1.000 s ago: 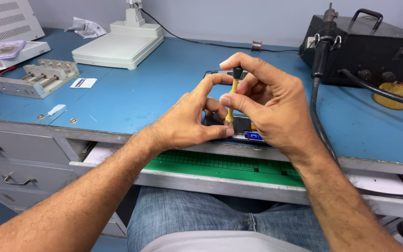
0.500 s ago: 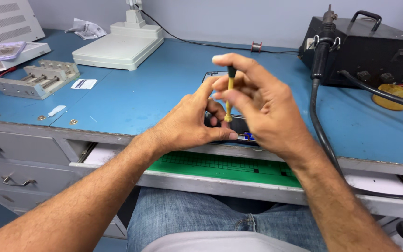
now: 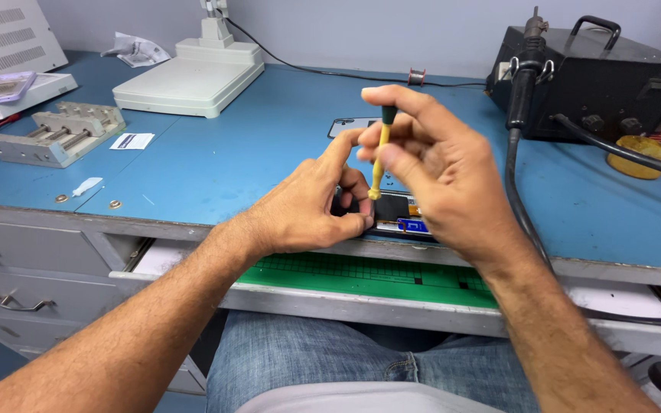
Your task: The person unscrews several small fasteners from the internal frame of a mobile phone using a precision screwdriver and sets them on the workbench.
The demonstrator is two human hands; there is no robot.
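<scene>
Now: Two Hands, One Small Screwdriver, One Opened Phone

Closest below the hands is a pulled-out drawer with a green cutting mat (image 3: 361, 274) inside. Just above it, at the front edge of the blue workbench (image 3: 269, 153), lies the opened phone (image 3: 399, 214): a dark flat body, with a blue and an orange part showing on its right side. The left hand (image 3: 307, 206) rests on the phone and its fingers press the left end. The right hand (image 3: 430, 164) is closed around a thin screwdriver (image 3: 379, 157) with yellow shaft and dark cap; it stands nearly upright, the tip down on the phone, the index finger on the cap. The two hands are close together, almost touching. Beyond the right hand stands a black soldering station (image 3: 598, 76). Far beyond the left hand are a white lamp base (image 3: 185, 76) and a grey metal jig (image 3: 55, 134).
</scene>
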